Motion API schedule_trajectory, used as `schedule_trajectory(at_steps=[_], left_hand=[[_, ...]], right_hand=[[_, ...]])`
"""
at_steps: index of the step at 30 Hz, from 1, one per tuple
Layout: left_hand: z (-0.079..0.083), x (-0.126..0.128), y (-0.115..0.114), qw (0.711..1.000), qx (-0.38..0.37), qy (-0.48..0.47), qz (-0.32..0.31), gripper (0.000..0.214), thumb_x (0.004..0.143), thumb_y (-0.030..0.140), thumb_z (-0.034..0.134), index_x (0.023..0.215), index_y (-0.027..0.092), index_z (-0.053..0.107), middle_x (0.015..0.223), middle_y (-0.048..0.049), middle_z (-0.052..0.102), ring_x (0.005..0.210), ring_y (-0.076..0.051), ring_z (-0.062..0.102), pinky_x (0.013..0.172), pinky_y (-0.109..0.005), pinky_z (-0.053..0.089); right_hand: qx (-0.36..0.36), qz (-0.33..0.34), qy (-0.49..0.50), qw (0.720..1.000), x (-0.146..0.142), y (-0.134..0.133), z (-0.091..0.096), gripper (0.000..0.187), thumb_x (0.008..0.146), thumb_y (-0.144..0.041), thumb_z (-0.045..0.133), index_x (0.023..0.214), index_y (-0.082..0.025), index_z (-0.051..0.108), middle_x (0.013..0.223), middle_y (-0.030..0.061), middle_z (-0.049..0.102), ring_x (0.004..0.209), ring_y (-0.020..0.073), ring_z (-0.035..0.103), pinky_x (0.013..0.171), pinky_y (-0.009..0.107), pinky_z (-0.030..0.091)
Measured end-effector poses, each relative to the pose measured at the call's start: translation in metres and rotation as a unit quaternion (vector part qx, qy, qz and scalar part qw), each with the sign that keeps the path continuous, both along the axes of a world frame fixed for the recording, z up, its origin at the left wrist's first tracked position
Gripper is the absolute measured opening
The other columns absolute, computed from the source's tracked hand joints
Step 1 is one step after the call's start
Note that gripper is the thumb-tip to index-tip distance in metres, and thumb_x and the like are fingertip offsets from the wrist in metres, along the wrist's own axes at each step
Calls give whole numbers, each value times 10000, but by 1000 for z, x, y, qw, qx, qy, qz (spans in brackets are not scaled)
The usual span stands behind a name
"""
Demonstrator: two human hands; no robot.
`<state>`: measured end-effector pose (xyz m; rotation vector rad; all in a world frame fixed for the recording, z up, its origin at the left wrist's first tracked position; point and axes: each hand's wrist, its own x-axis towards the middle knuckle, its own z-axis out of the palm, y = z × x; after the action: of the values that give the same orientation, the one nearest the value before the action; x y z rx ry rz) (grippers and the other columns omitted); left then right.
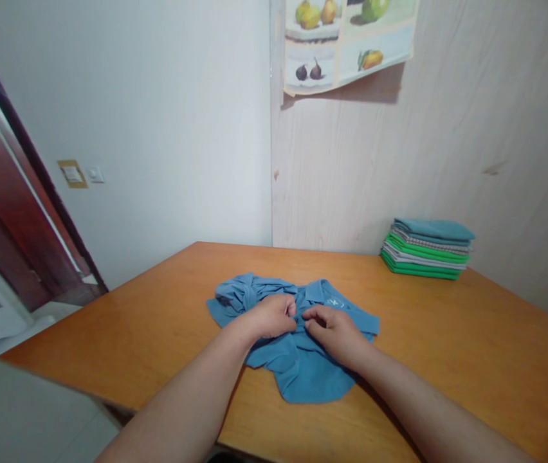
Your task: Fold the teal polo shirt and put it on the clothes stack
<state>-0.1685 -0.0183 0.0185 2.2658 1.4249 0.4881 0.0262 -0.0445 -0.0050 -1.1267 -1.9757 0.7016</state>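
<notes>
A crumpled blue polo shirt (303,373) lies in the middle of the orange wooden table (471,334), its collar turned towards the far side. My left hand (271,316) rests on the shirt near the collar with its fingers curled and pinching the cloth. My right hand (334,331) lies right beside it, fingers bent and gripping the same cloth. The two hands almost touch each other at the shirt's middle.
A neat stack of folded green, grey and blue garments (426,247) sits at the table's far right by the wall. A fruit poster (346,42) hangs above. A dark wooden door (8,212) stands at the left, beyond the table's left edge.
</notes>
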Motion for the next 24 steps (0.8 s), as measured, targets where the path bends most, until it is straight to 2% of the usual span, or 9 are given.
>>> schedule_trajectory(at_steps=[5,10,14,19,24], left_hand=[[6,1,-3,997,-45,-64,18,108,647,155,586,745,187,552,654,48,522,589,-116,456,495,-217,278],[11,6,-8,982,-80,-173,10,135,680,212,640,780,169,560,670,51,509,599,-108,443,525,-216,299],[11,9,-9,976,-80,-201,-10,126,686,217,632,771,172,552,673,56,497,605,-102,430,539,-217,301],[17,10,-13,967,-127,-221,-18,117,740,243,576,824,163,592,672,48,507,598,-103,428,542,-220,314],[21,11,-15,966,-126,-225,-21,112,752,229,553,824,159,602,656,50,493,591,-103,414,546,-217,314]], right_hand=[[-23,-2,25,999,1,1,-2,162,816,-276,572,875,-183,690,734,3,650,681,160,573,642,282,424],[-89,-3,106,990,-1,0,4,170,801,-352,599,757,-188,609,634,-33,553,598,126,491,556,250,363],[-156,-15,145,977,-2,-5,12,204,783,-390,626,762,-194,571,581,-54,529,535,107,457,509,232,338],[-212,-15,185,960,-1,-8,15,204,770,-381,639,786,-188,575,589,-45,562,534,101,496,503,217,376],[-235,-4,219,947,-1,-7,14,135,740,-309,618,758,-184,568,586,-46,551,519,91,495,482,204,378]])
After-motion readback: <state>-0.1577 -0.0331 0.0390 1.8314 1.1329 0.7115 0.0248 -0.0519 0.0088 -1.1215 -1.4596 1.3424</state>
